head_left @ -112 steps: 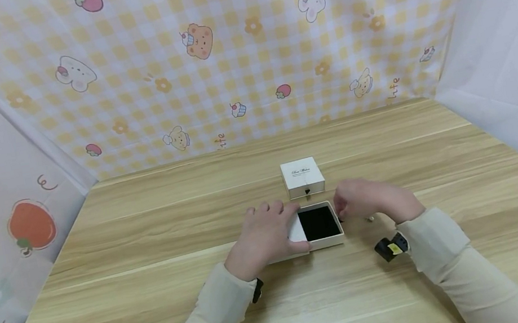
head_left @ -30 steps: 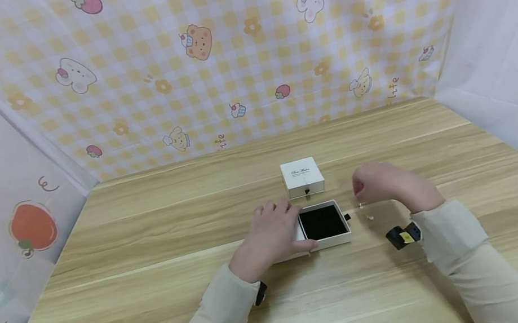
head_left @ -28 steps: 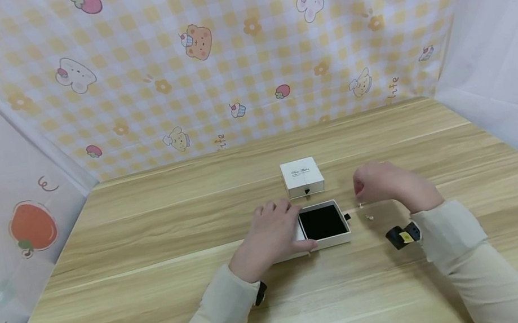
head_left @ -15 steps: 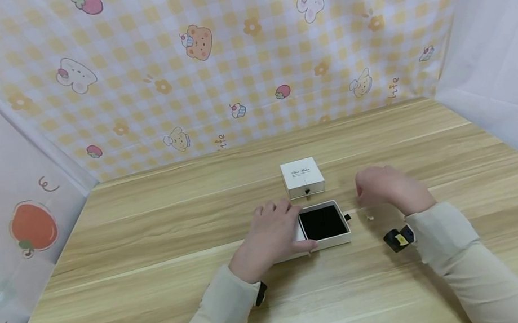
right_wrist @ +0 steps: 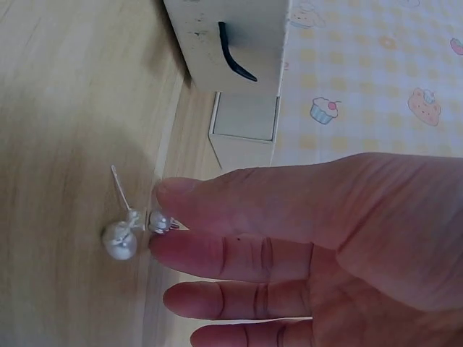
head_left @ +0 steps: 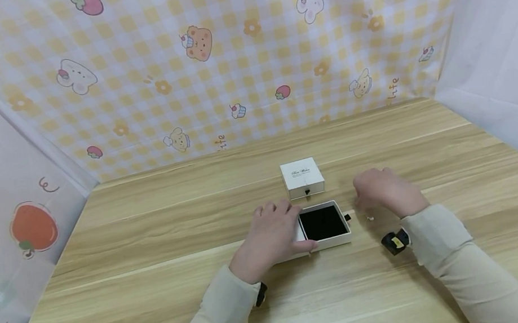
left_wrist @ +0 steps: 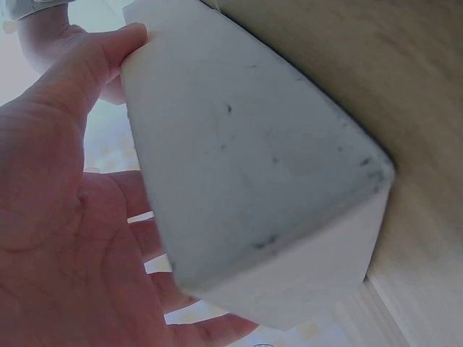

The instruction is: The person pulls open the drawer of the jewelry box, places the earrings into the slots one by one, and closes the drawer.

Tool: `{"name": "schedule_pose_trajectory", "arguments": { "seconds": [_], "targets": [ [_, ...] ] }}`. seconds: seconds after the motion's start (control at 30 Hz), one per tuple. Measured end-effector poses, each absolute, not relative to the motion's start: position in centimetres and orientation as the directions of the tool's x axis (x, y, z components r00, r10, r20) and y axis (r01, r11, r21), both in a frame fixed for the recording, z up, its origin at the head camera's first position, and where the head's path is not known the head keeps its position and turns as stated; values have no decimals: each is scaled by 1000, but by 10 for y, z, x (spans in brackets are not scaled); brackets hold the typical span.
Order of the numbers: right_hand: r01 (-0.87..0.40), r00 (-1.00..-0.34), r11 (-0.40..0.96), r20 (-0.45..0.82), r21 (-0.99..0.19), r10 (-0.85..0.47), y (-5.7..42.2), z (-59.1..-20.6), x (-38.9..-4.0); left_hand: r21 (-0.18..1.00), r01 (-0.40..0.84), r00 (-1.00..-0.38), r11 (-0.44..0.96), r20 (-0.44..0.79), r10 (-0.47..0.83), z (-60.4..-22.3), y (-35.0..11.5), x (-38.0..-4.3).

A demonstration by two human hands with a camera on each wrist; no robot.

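My left hand [head_left: 271,234] grips the white sleeve of a drawer-style jewelry box [left_wrist: 246,144], thumb on the near side and fingers along the far side. The box's drawer [head_left: 332,242] is pulled out to the right, showing a black foam pad [head_left: 323,223] and a black ribbon tab [right_wrist: 233,58]. Right of it, just over the table, my right hand [head_left: 382,191] pinches a small pearl earring [right_wrist: 160,223] between thumb and index finger. A second pearl earring [right_wrist: 119,240] lies on the wood beside the fingertips, its post pointing away.
Behind the pulled-out drawer stands a second white box [head_left: 302,174], closed, with printed lettering and a black tab. Wood-grain table [head_left: 145,220] surrounds everything. A yellow checked cloth [head_left: 242,61] hangs at the back, with white cloth at both sides.
Over 3.7 s the drawer has slid farther out, and my right hand has left its tab for the earrings. Lately that hand shifted slightly left and down. The left hand stays on the sleeve.
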State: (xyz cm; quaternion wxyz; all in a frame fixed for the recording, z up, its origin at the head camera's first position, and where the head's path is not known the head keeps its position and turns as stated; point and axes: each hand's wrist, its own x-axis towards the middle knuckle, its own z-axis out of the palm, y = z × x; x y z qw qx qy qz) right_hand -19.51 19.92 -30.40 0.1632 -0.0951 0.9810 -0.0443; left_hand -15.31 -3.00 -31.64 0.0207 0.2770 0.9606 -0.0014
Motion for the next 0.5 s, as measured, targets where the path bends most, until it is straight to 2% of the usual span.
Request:
{"name": "schedule_pose_trajectory", "arguments": {
  "seconds": [0.5],
  "targets": [
    [-197,-931,977,-297,-82,-212,198,-305,-196,-7,533,-846,846,-44,532,-317,-30,-152]
  ]
}}
